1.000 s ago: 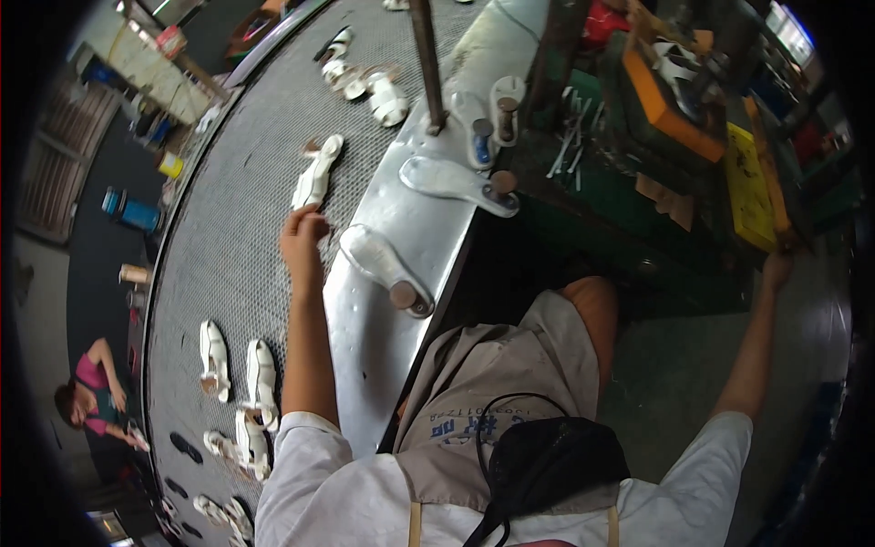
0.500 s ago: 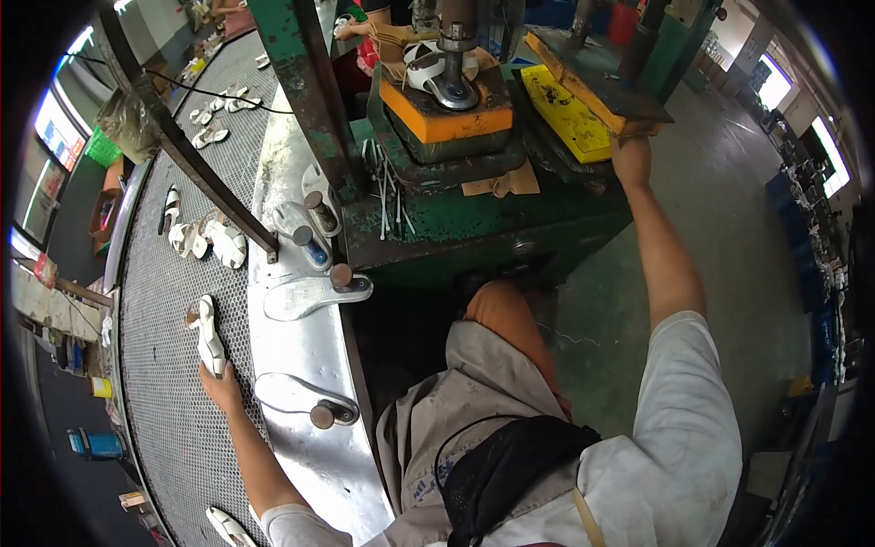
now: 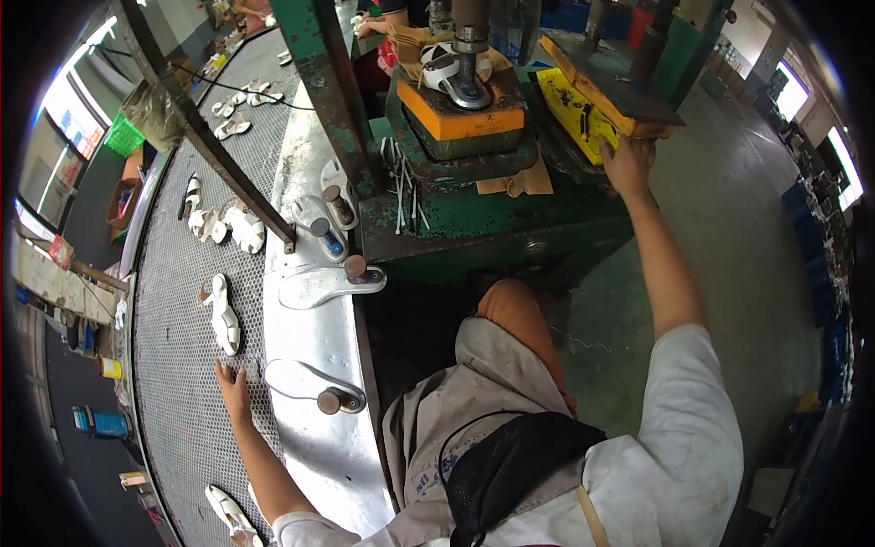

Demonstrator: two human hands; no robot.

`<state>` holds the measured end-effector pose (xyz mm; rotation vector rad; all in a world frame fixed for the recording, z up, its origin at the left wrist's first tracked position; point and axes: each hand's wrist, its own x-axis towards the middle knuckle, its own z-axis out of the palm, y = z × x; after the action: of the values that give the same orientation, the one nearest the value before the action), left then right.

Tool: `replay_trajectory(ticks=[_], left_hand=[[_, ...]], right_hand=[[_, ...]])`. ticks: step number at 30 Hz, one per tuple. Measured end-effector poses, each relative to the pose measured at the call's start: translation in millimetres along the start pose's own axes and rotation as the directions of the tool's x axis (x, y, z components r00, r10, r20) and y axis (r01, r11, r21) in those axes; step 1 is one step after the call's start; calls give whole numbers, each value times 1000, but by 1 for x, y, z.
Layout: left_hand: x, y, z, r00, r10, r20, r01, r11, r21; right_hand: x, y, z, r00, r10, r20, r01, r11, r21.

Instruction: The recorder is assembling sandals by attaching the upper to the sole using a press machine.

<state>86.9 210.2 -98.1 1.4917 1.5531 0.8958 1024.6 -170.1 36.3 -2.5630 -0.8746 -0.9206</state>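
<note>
Since half a second ago my left hand (image 3: pixel 232 390) has slid a little further from the white sandal (image 3: pixel 223 314) and now lies flat on the mesh surface (image 3: pixel 173 365), fingers spread, holding nothing; the sandal sits just beyond my fingertips, untouched. My right hand (image 3: pixel 629 157) stays up at the yellow block (image 3: pixel 583 114) on the green press (image 3: pixel 492 219), fingers curled on its edge; how firm that grip is I cannot tell. Judgement: to take the sandal cleanly, reach forward, pinch at the sole's middle, lift clear of the metal last (image 3: pixel 305 381) beside it.
</note>
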Motion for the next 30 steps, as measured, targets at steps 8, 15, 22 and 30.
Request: replay_trajectory(ticks=[8,15,22,30], left_hand=[[-202,-6,-56,966,201,-163,-44,748,662],[-307,-116,-122,803,351,-481,136,678,723],[-400,-129,-151,489,277,-827,318,826,465],[-389,-138,-209,584,-313,-749,582,804,118]], right_hand=[[-164,-134,-96,953,-298,-54,282,808,518],[-121,-196,-156,875,-270,-402,463,710,530],[-58,-210,-106,893,-298,-337,408,851,330],[-18,-248,-24,895,-444,-46,387,723,572]])
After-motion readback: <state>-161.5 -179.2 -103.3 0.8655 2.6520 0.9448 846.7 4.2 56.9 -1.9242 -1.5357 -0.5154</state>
